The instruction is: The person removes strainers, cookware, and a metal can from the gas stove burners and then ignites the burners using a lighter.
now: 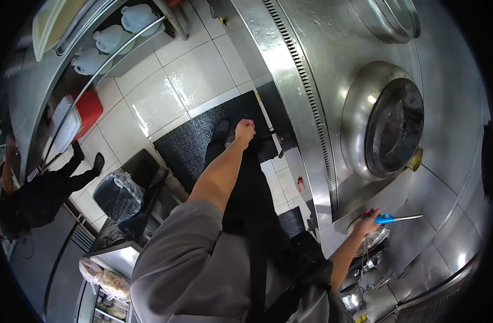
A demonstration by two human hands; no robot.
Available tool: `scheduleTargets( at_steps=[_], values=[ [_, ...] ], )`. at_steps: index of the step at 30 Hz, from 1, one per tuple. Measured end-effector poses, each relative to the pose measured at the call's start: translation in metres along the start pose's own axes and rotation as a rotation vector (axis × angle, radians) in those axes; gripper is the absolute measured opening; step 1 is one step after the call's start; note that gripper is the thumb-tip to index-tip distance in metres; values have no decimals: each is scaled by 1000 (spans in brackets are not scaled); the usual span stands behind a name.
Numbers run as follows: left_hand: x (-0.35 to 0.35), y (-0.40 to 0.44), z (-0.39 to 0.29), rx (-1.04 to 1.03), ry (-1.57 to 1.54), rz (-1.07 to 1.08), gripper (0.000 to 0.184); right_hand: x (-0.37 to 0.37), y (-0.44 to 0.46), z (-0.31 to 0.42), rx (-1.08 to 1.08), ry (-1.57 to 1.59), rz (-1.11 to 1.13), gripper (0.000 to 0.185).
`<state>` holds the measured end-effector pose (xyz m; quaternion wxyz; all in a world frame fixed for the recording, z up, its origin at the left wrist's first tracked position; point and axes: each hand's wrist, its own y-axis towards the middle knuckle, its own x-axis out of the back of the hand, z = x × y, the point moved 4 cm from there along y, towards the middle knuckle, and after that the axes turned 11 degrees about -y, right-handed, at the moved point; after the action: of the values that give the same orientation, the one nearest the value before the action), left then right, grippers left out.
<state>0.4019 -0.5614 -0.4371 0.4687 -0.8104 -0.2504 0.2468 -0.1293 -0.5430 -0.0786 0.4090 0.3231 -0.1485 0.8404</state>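
My right hand (367, 222) is closed round the blue handle of a stick lighter (386, 218), whose thin metal rod points to the right. It is above metal pots and utensils beside the steel stove. My left hand (246, 131) is closed, fingers curled, low in front of the stove's front edge and over the black floor mat (187, 140). What it holds, if anything, is hidden. Close by is a dark bar or fitting under the stove edge. On the stove sits a dark wok (395, 129) in a round steel burner ring (359, 107).
A second steel ring (383, 19) stands farther along the stove. A lined bin (119, 195) is on the left, near another person (42, 196) in dark clothes. White jugs (141, 20) line a low shelf above a red-and-white cooler (87, 114). Floor tiles (198, 67) look wet.
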Motion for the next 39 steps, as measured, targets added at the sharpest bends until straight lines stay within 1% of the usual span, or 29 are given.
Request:
scheduleTargets(
  at_steps=[1, 2, 3, 4, 5, 6, 7, 8, 9, 10, 12, 13, 15, 16, 17, 18, 19, 20, 21, 22, 23, 26, 30, 33, 34, 36, 37, 38, 39],
  values=[
    [0, 8, 5, 19, -17, -30, 21, -12, -1, -5, 11, -5, 7, 25],
    [-1, 20, 13, 25, -30, -35, 21, -25, -19, -5, -26, -188, -73, 27],
    [-1, 36, 21, -17, 14, -65, 16, -40, -36, -5, -61, -368, -155, 29],
    [-3, 56, 27, -64, 58, -95, 14, -55, -43, -17, -49, -368, -147, 29],
    [-6, 79, 35, -69, 46, -99, 14, -64, -50, -26, 206, -468, -225, 33],
    [-7, 104, 39, -154, 154, -182, 18, -74, -58, -34, 458, -562, -308, 37],
    [-8, 127, 43, -235, 268, -262, 23, -81, -63, -47, 457, -558, -309, 37],
    [-12, 151, 49, -235, 274, -258, 23, -81, -65, -61, 387, -684, -270, 39],
    [-18, 176, 51, -309, 321, -238, 30, -82, -69, -75, 312, -811, -230, 42],
    [-26, 199, 54, -381, 367, -215, 36, -79, -75, -88, 302, -818, -236, 42],
    [-40, 230, 46, -321, 421, -157, 38, -78, -83, -108, 344, -891, -255, 43],
    [-45, 244, 46, -264, 469, -111, 43, -79, -83, -112, 338, -898, -265, 43],
    [-49, 270, 54, -399, 581, -116, 40, -78, -88, -109, 385, -743, -300, 43],
    [-48, 296, 74, -479, 580, -31, 38, -83, -91, -103, 354, -748, -326, 44],
    [-55, 302, 79, -476, 588, -19, 38, -86, -92, -97, 343, -755, -334, 44],
    [-55, 302, 77, -499, 570, -125, 37, -89, -94, -94, 328, -737, -301, 44],
    [-53, 300, 75, -522, 551, -234, 36, -90, -95, -93, 313, -717, -266, 45],
    [-54, 294, 70, -522, 562, -228, 36, -88, -97, -94, 301, -720, -268, 45],
    [-54, 293, 71, -334, 407, -151, 36, -88, -97, -96, 300, -702, -272, 44],
    [-58, 291, 69, -214, 297, -101, 36, -89, -95, -97, 302, -681, -279, 44],
    [-60, 294, 74, -161, 194, -47, 36, -89, -92, -99, 297, -678, -288, 44],
    [-68, 299, 96, -63, -61, 88, 35, -86, -94, -101, 345, -682, -292, 42],
    [-67, 274, 142, -27, -214, 76, 36, -87, -91, -105, 356, -642, -292, 36],
    [-55, 205, 171, -3, -265, 13, 36, -77, -88, -113, 326, -595, -284, 27],
    [-51, 174, 170, 12, -308, 22, 37, -84, -94, -99, 374, -601, -273, 22],
    [-49, 98, 150, 36, -429, 142, 38, -81, -87, -108, 392, -401, -264, 20],
    [-53, 58, 135, 42, -479, 248, 38, -85, -88, -87, 421, -471, -282, 20],
    [-61, 22, 119, 48, -510, 341, 38, -80, -77, -91, 328, -370, -221, 19],
    [-68, -13, 104, 56, -540, 435, 37, -85, -69, -83, 153, -154, -169, 21]
  ],
)
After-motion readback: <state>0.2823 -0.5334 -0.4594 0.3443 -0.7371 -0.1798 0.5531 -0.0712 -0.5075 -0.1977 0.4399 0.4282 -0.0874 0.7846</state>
